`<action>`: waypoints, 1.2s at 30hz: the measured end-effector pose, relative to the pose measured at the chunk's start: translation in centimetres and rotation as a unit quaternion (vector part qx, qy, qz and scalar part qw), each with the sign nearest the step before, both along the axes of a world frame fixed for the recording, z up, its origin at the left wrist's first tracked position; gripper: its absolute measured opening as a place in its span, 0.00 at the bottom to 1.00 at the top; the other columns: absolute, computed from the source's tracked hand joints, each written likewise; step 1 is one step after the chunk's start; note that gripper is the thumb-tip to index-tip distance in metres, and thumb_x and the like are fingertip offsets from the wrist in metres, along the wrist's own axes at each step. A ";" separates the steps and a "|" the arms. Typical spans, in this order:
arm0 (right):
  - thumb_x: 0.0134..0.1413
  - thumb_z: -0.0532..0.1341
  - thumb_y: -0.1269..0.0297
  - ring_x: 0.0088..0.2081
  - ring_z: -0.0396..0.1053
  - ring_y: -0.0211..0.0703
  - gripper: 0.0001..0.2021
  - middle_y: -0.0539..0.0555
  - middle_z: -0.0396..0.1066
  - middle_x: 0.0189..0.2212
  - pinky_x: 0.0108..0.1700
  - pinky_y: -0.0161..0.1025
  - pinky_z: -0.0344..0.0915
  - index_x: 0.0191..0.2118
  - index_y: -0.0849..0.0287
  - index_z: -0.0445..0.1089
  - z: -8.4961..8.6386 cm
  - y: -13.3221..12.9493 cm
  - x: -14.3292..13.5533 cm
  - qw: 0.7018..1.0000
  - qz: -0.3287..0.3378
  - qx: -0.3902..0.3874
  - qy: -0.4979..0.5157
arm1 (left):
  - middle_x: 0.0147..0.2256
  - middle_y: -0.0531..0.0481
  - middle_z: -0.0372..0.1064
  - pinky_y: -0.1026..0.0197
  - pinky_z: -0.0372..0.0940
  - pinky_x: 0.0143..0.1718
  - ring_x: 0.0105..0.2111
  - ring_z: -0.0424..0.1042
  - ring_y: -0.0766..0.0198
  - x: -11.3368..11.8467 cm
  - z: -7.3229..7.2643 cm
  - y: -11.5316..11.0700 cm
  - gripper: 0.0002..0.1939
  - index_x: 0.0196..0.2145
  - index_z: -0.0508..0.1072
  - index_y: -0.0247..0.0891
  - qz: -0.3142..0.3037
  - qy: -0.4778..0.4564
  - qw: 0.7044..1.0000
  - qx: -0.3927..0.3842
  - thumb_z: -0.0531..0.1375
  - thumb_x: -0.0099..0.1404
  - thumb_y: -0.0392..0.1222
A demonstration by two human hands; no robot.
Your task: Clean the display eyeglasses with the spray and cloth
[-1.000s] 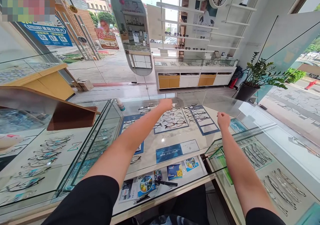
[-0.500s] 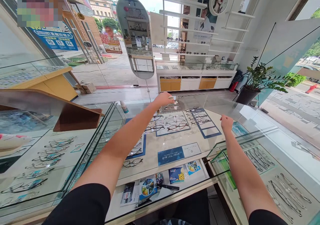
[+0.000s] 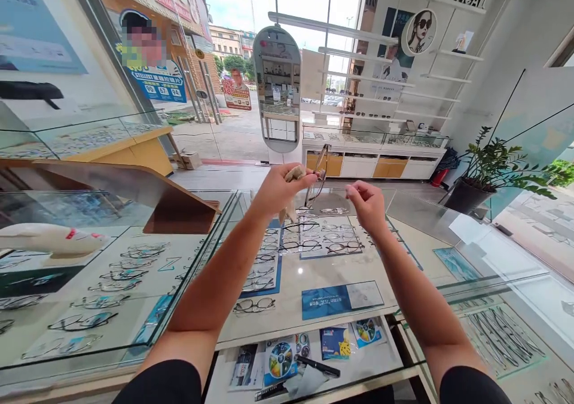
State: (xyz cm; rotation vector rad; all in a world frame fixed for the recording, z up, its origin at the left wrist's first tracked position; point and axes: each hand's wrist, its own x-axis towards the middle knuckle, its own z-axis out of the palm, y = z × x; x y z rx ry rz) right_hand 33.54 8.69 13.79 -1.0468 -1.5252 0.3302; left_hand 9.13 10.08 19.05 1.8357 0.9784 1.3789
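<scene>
A pair of eyeglasses [image 3: 321, 174] is raised above the glass counter, gripped by my left hand [image 3: 280, 189]. That same hand also clasps a crumpled beige cloth [image 3: 289, 208], which hangs below the fingers. To the right of the eyeglasses, my right hand [image 3: 368, 204] is apart from them, fingers curled in and closed, with nothing visible in them. Under both hands, rows of eyeglass frames [image 3: 345, 247] lie on blue-edged display trays [image 3: 278, 275]. One separate pair of glasses [image 3: 254, 305] rests nearer to me on the counter.
A blue-and-white card [image 3: 343, 300] lies on the counter. Below it, an open-topped drawer [image 3: 359, 371] holds leaflets and a black pen [image 3: 317, 366]. Glass cases with frames stand on both sides. An oval mirror [image 3: 278, 93] and a potted plant [image 3: 470, 189] are beyond.
My left hand has lifted the eyeglasses from the far part of the counter. My right hand has come inward toward them. The view has shifted left and up.
</scene>
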 end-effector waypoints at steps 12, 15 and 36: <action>0.70 0.68 0.53 0.24 0.45 0.36 0.10 0.40 0.47 0.20 0.30 0.42 0.45 0.39 0.52 0.78 5.0 -2.7 -6.9 0.982 0.179 0.048 -0.025 | 0.34 0.50 0.76 0.63 0.53 0.23 0.28 0.64 0.67 -2.8 0.3 -3.0 0.16 0.34 0.82 0.42 0.026 -0.107 0.994 0.028 0.76 0.60 0.56; 0.70 0.68 0.55 0.23 0.46 0.36 0.09 0.40 0.49 0.19 0.29 0.41 0.46 0.39 0.52 0.78 4.7 -2.8 -7.2 0.985 0.163 0.059 -0.026 | 0.28 0.53 0.69 0.62 0.52 0.23 0.26 0.60 0.67 -3.0 0.5 -3.3 0.16 0.35 0.82 0.42 0.011 -0.105 0.994 0.015 0.76 0.61 0.55; 0.72 0.64 0.52 0.33 0.80 0.44 0.13 0.55 0.84 0.40 0.31 0.41 0.69 0.54 0.52 0.73 5.1 -1.6 -6.0 0.982 -0.114 0.147 0.019 | 0.29 0.50 0.72 0.60 0.56 0.29 0.28 0.62 0.65 -3.4 0.5 -2.7 0.17 0.33 0.79 0.41 0.068 -0.002 0.996 0.058 0.72 0.66 0.57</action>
